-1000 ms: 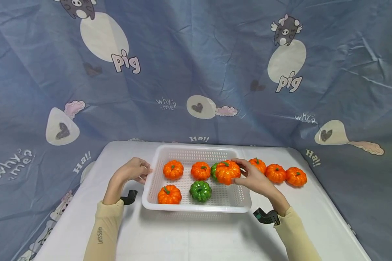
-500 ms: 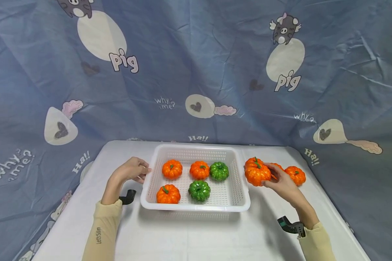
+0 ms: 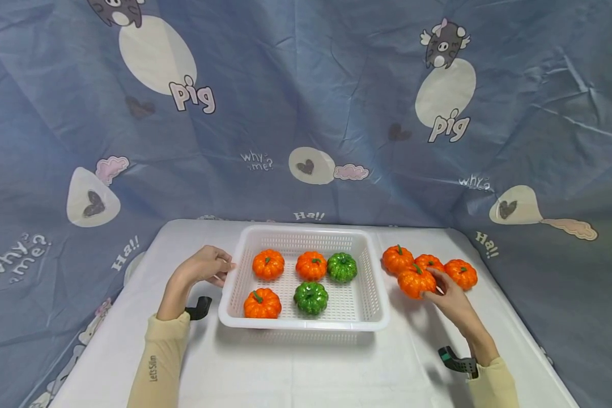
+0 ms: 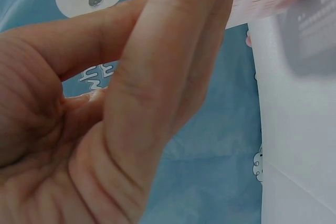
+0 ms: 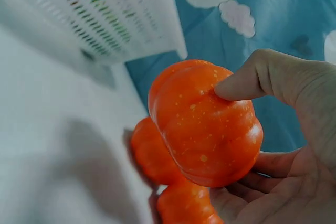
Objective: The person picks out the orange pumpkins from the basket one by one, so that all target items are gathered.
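Observation:
My right hand (image 3: 451,294) grips an orange toy pumpkin (image 3: 415,282) over the table, right of the basket. In the right wrist view the thumb presses one side of this pumpkin (image 5: 202,121), with fingers curled beneath it. My left hand (image 3: 208,265) holds the left rim of the white plastic basket (image 3: 306,325); its fingertips are partly hidden in the left wrist view. Inside the basket sit orange pumpkins (image 3: 268,264) and two green pumpkins (image 3: 311,298). Behind the held pumpkin, three orange pumpkins (image 3: 398,259) form a row on the table.
A white cloth covers the table (image 3: 265,374). A blue printed curtain (image 3: 306,113) hangs along the back and sides. The basket's right wall (image 3: 379,289) stands just left of the row of pumpkins.
My right hand has carried the orange pumpkin out from above the basket, to the right and lower, in front of the row. My left hand stays at the rim.

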{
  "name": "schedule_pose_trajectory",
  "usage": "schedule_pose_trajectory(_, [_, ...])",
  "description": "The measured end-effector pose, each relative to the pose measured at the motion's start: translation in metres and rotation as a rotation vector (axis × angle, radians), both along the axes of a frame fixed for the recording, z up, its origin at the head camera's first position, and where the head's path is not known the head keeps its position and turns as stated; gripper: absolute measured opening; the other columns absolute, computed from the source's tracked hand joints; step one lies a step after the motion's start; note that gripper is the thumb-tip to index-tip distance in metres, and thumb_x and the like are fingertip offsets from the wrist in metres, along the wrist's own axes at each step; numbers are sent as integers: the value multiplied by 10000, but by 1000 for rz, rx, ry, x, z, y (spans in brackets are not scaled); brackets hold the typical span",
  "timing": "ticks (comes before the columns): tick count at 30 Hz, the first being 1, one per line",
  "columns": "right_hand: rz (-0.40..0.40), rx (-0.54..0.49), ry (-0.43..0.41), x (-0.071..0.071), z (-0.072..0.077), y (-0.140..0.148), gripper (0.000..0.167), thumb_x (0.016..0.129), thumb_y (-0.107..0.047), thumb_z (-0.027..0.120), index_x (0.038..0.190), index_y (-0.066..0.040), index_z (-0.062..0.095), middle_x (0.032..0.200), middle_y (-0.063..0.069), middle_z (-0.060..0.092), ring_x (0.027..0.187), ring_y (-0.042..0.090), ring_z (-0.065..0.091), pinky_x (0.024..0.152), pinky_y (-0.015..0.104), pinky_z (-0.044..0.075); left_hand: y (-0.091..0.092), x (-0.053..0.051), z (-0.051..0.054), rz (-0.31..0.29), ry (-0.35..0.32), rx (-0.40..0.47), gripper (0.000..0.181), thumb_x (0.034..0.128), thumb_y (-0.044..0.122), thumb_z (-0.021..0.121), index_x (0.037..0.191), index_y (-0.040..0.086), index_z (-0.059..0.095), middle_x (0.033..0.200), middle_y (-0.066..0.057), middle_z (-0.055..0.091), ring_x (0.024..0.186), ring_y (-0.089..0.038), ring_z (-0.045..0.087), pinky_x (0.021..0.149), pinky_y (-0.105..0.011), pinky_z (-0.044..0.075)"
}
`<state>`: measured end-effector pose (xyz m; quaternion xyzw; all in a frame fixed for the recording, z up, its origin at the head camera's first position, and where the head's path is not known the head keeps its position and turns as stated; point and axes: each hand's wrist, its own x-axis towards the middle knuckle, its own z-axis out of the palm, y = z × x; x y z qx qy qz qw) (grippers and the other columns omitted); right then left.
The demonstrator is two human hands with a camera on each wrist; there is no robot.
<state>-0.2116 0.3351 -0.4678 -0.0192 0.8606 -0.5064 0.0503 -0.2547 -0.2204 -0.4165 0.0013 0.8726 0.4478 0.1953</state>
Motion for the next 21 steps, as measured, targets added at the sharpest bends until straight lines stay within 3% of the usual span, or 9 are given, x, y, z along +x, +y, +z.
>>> schedule_pose_trajectory(4, [-13, -4, -18, -2, -12, 4, 736, 918, -148, 639, 1486, 56, 218, 1556, 296, 182, 1430, 455, 209, 901, 47, 398, 0, 0, 0, 1, 4, 0, 414, 961, 95, 577, 1277, -156, 488, 989, -221, 669, 743, -162, 677, 671, -333, 612])
schedule_pose_trajectory(7, [-21, 1, -31, -4, -20, 5, 748, 914, -133, 636, 1482, 79, 199, 1545, 320, 179, 1425, 471, 208, 1057, 262, 421, 1, 1, 0, 3, 4, -1, 407, 962, 92, 570, 1276, -154, 490, 991, -220, 669, 754, -166, 677, 671, -334, 612])
schedule_pose_trajectory(10, [-30, 10, -27, -6, -27, 4, 747, 903, -117, 647, 1469, 97, 210, 1532, 339, 191, 1417, 483, 215, 1126, 508, 325, 1, 1, 0, 5, 3, -2, 404, 963, 90, 567, 1276, -154, 491, 991, -219, 668, 757, -167, 676, 671, -334, 612])
schedule_pose_trajectory(11, [-31, 13, -23, -7, -29, 4, 747, 897, -109, 653, 1462, 106, 214, 1525, 346, 199, 1414, 485, 219, 1132, 535, 304, 1, 1, 0, 5, 2, -2, 405, 963, 91, 568, 1276, -154, 490, 990, -218, 668, 756, -167, 676, 671, -334, 612])
schedule_pose_trajectory(21, [-59, -13, -8, -11, -44, 2, 786, 833, -41, 693, 1446, 110, 225, 1523, 352, 186, 1432, 467, 183, 1168, 540, 224, 0, 1, 1, -5, 9, -6, 398, 968, 112, 572, 1265, -144, 506, 971, -200, 667, 728, -163, 672, 668, -330, 611])
